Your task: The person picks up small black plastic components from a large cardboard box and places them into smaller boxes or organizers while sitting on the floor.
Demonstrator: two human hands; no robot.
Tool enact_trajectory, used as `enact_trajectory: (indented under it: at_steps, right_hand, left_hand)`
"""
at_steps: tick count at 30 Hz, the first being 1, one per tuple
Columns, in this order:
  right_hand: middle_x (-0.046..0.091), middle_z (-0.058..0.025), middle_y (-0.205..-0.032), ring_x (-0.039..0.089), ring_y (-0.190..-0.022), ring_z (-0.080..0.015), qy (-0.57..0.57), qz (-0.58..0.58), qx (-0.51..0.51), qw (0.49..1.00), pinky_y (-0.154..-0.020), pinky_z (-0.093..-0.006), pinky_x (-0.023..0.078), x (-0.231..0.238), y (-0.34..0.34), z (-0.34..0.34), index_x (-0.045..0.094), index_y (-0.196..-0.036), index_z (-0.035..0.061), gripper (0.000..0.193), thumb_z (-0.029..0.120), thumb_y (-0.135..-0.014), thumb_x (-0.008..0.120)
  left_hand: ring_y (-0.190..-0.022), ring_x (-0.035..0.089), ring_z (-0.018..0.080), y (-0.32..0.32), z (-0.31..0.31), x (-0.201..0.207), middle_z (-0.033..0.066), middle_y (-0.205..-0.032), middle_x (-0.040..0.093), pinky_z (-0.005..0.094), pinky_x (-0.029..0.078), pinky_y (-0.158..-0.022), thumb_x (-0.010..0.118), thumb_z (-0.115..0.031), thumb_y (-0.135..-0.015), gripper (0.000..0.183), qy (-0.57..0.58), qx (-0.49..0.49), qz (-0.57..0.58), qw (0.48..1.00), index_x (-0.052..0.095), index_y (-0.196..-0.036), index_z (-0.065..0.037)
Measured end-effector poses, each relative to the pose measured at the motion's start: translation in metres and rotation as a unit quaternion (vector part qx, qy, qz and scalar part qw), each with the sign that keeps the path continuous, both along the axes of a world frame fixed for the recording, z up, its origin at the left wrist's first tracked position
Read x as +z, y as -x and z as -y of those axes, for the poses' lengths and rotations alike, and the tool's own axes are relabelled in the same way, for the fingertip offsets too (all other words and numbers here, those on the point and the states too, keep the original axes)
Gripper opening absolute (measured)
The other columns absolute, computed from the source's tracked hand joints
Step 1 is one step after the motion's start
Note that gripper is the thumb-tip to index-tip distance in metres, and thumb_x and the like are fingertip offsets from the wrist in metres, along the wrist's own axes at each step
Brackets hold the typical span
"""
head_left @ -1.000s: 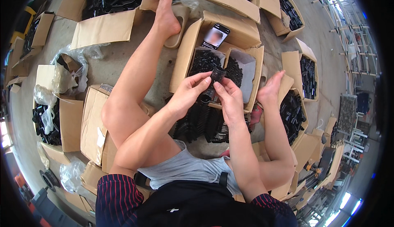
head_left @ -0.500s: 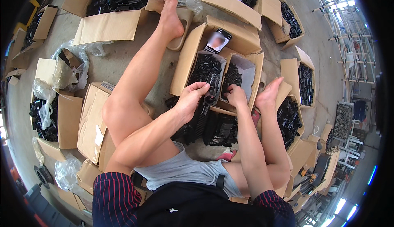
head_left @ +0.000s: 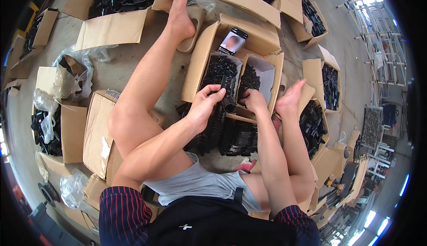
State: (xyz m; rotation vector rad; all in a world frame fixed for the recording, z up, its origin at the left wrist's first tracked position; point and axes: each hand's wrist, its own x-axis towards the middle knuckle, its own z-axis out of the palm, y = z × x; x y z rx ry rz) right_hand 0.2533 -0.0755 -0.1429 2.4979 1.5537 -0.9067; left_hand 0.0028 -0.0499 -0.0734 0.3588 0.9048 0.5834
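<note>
Person sits on floor w/ an open cardboard box (head_left: 202, 63) between the legs. Left hand (head_left: 205, 105) has fingers closed on a black tube part (head_left: 230, 95) at the box's near edge. Right hand (head_left: 253, 101) rests curled just beside; can't tell if it grips anything. Judgement: best kept aligned w/ stacked black parts (head_left: 219, 70) inside, phone (head_left: 232, 41) undisturbed.

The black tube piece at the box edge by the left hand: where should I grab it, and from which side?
Take the black tube piece across its round body, just behind the open end, coming from above. It lies at the lip of the cardboard box, with the left hand on one side and the right hand on the other, so only the top looks free.
</note>
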Motion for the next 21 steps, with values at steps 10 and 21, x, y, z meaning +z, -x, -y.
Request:
enact_trajectory:
  at_steps: [10,21]
  right_hand:
    - [0.074,-0.0223,-0.092,0.072,-0.094,-0.0364,0.001,-0.030,-0.016,0.999,-0.084,-0.0440,0.055,-0.012,-0.015,0.004,0.074,-0.090,0.0026,0.020,0.016,-0.077,0.082]
    - [0.073,-0.0211,-0.089,0.072,-0.090,-0.0353,0.003,0.027,-0.020,0.999,-0.082,-0.0429,0.055,-0.003,-0.013,0.004,0.075,-0.091,0.0056,0.019,0.015,-0.076,0.082]
  left_hand:
    - [-0.073,0.054,0.0024,-0.002,0.000,0.000,-0.0082,-0.089,0.068,0.0241,0.036,-0.065,0.071,-0.028,-0.097,0.030,-0.020,0.008,-0.017,1.000,0.057,-0.120,-0.014]
    - [-0.064,0.050,0.0000,-0.003,0.002,-0.003,-0.0037,-0.090,0.072,0.0205,0.031,-0.053,0.072,-0.021,-0.096,0.029,-0.047,0.023,-0.035,0.998,0.058,-0.118,-0.010]
